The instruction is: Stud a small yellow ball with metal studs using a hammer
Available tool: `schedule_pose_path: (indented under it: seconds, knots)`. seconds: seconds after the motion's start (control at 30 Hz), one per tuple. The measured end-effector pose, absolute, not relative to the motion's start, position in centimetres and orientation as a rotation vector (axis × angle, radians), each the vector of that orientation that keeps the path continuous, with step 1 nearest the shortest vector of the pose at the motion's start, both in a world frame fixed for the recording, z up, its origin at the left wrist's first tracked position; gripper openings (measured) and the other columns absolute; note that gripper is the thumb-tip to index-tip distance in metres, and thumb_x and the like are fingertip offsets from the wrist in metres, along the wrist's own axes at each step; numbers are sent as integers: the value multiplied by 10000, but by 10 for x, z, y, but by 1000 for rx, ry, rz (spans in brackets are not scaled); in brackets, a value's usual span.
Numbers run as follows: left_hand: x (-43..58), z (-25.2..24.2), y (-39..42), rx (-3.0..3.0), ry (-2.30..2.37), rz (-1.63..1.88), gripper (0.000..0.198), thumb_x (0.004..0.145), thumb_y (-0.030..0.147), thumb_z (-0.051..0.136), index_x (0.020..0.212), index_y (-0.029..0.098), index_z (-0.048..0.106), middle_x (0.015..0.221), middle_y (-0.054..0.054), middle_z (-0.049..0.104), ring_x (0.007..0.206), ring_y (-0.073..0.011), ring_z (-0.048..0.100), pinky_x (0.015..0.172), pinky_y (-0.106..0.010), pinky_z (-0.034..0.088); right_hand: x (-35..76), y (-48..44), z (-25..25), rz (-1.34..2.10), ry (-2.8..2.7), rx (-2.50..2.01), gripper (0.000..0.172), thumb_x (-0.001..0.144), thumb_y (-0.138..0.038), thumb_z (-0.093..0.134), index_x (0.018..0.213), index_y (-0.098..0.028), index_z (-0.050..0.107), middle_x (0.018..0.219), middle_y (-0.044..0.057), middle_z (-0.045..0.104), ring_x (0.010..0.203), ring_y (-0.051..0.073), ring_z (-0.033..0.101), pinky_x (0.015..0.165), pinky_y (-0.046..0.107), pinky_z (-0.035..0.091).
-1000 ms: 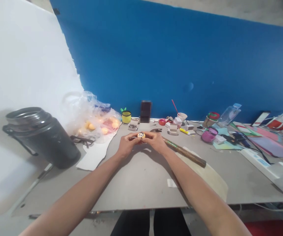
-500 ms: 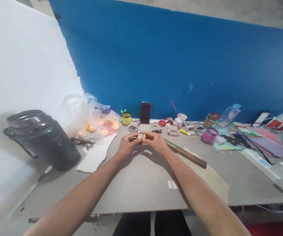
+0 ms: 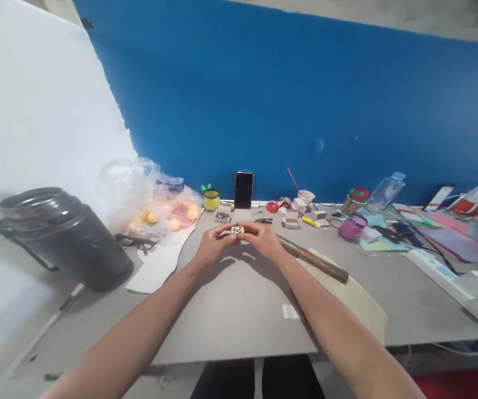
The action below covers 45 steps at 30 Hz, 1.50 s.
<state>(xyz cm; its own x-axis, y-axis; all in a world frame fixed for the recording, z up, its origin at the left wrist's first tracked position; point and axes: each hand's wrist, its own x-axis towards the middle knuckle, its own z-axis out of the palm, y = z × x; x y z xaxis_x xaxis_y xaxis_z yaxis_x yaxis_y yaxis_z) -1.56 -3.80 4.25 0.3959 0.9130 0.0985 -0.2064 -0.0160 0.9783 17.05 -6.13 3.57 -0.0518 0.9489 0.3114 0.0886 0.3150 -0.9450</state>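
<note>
My left hand (image 3: 214, 244) and my right hand (image 3: 263, 238) meet over the middle of the table, fingers closed on one small round yellow piece (image 3: 237, 229) between them. Silvery spots cover the side facing me; the fingers hide its edges. Just beyond my left hand lies a small open box of shiny metal bits (image 3: 223, 216). A hammer (image 3: 316, 259) with a wooden handle rests to the right of my right hand, which covers part of it. The hammer's dark claw shows past my fingers.
A large dark flask (image 3: 68, 238) stands at the left, near glasses (image 3: 136, 242) and a plastic bag (image 3: 159, 202) holding orange balls. Against the blue wall leans a phone (image 3: 244, 190). Small white boxes (image 3: 291, 218), coloured papers and a power strip (image 3: 451, 285) lie to the right.
Both hands stay together around the yellow piece, which seems slightly turned, with its spots arranged differently. The whole view has shifted a little.
</note>
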Motion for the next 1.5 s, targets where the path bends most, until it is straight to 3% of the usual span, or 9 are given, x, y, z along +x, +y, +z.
schedule_pose_path:
  seconds: [0.33, 0.6, 0.73, 0.87, 1.0, 1.07, 1.23, 1.4, 1.5]
  knots:
    - [-10, 31, -35, 1197, 736, 1080, 397, 672, 411, 914, 940, 143, 797, 922, -98, 771, 809, -216, 714, 790, -380, 603, 161, -69, 36, 698, -1702, -1064, 378, 854, -248, 678, 1208, -309, 797, 1115, 0, 802, 1021, 258, 734, 933, 377, 561]
    - [-9, 31, -32, 1086, 619, 1052, 467, 704, 535, 872, 953, 147, 799, 916, -93, 755, 826, -206, 692, 760, -333, 586, 163, -67, 33, 477, -1761, -1147, 356, 875, -229, 702, 1218, -282, 782, 1145, 34, 790, 1032, 241, 710, 941, 357, 527]
    - [-10, 24, -28, 1107, 675, 1047, 451, 674, 482, 897, 919, 121, 783, 845, -77, 728, 727, -165, 650, 682, -292, 544, 165, -64, 29, 386, -1855, -1196, 383, 865, -274, 747, 1248, -272, 761, 1129, 50, 778, 1027, 224, 691, 930, 343, 517]
    - [-12, 21, -23, 1099, 744, 1104, 501, 710, 472, 854, 1043, 111, 756, 818, -67, 699, 635, -139, 604, 562, -259, 473, 178, -61, 33, 289, -1843, -1485, 482, 879, -352, 758, 1338, -224, 689, 1113, 72, 768, 978, 212, 681, 900, 328, 511]
    - [-14, 25, -21, 1053, 744, 1079, 574, 732, 516, 807, 1118, 100, 719, 917, -110, 716, 601, -109, 567, 516, -230, 410, 202, -56, 39, 29, -1810, -1987, 304, 926, -359, 694, 1179, -197, 744, 1160, 125, 729, 1154, 276, 623, 948, 354, 471]
    - [-15, 27, -22, 1081, 750, 1037, 575, 720, 491, 817, 1137, 110, 712, 937, -103, 715, 605, -95, 551, 529, -224, 408, 212, -53, 38, 14, -1793, -2192, 334, 898, -391, 722, 1162, -187, 746, 1215, 149, 702, 1191, 303, 608, 937, 358, 471]
    - [-14, 26, -27, 1389, 911, 1048, 546, 668, 322, 851, 1178, 169, 728, 770, 7, 639, 568, -84, 489, 530, -229, 418, 222, -48, 28, 79, -1789, -2340, 349, 917, -432, 684, 1157, -190, 759, 1263, 154, 677, 1213, 309, 602, 929, 350, 469]
    - [-15, 27, -22, 1106, 729, 985, 449, 723, 285, 849, 1127, 144, 713, 1034, -84, 709, 650, -87, 560, 556, -218, 452, 220, -49, 29, 27, -1784, -2296, 351, 940, -431, 648, 1155, -176, 758, 1214, 161, 694, 1196, 307, 610, 925, 343, 467]
    - [-19, 30, -18, 869, 580, 894, 373, 758, 191, 812, 1110, 114, 717, 1025, -96, 690, 702, -102, 593, 586, -215, 488, 219, -50, 32, -34, -1753, -2225, 386, 976, -458, 602, 1201, -180, 747, 1210, 162, 700, 1194, 308, 608, 936, 353, 460]
